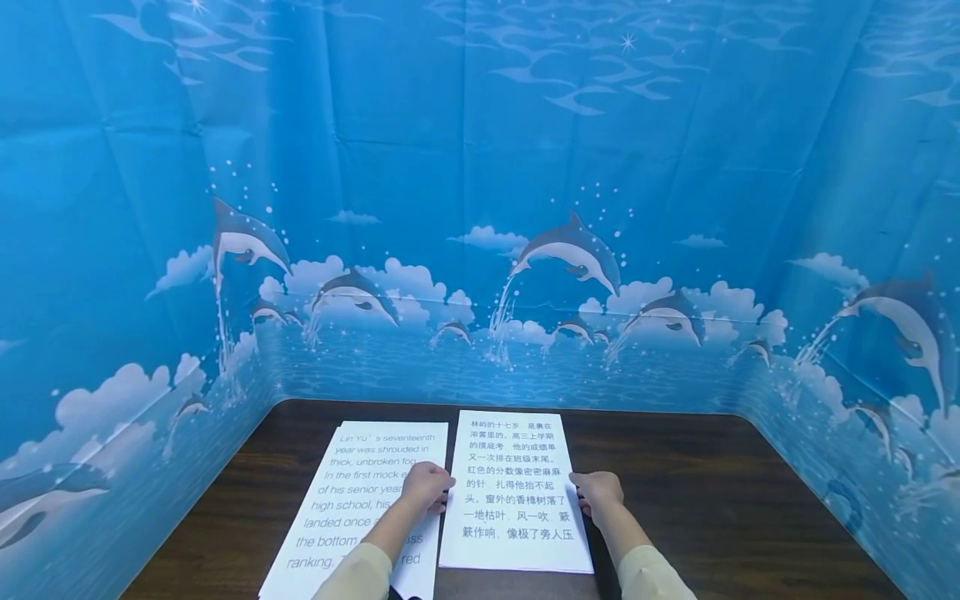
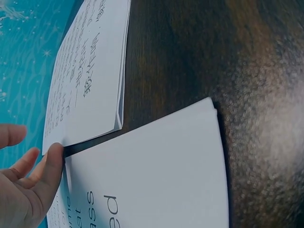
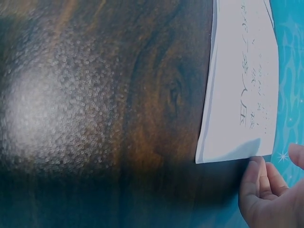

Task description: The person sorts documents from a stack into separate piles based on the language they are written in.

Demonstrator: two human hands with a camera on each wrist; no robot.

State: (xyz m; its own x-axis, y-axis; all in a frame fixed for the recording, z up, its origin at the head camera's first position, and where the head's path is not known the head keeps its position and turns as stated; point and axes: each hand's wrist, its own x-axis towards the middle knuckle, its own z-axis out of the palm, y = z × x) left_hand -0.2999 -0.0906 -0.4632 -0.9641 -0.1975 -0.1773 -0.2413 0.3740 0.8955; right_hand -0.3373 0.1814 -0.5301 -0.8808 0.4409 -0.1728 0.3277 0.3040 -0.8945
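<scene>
A stack of white sheets with printed Chinese text (image 1: 517,500) lies on the dark table between my two hands. At its left edge is my left hand (image 1: 427,487), fingertips touching the paper's side and thumb held apart in the left wrist view. My right hand (image 1: 597,493) meets the opposite edge; the right wrist view shows its fingertips (image 3: 256,164) against the sheets and the thumb raised away. Beneath my left forearm, a second stack with printed English text (image 1: 360,492) lies to the left, partly covered. Slightly separated sheet edges show on the Chinese stack in the left wrist view.
The dark wood-grain table (image 1: 720,500) extends on both sides of the papers. A blue curtain (image 1: 465,167) printed with dolphins and clouds surrounds its back and sides. A narrow gap of table separates the two stacks.
</scene>
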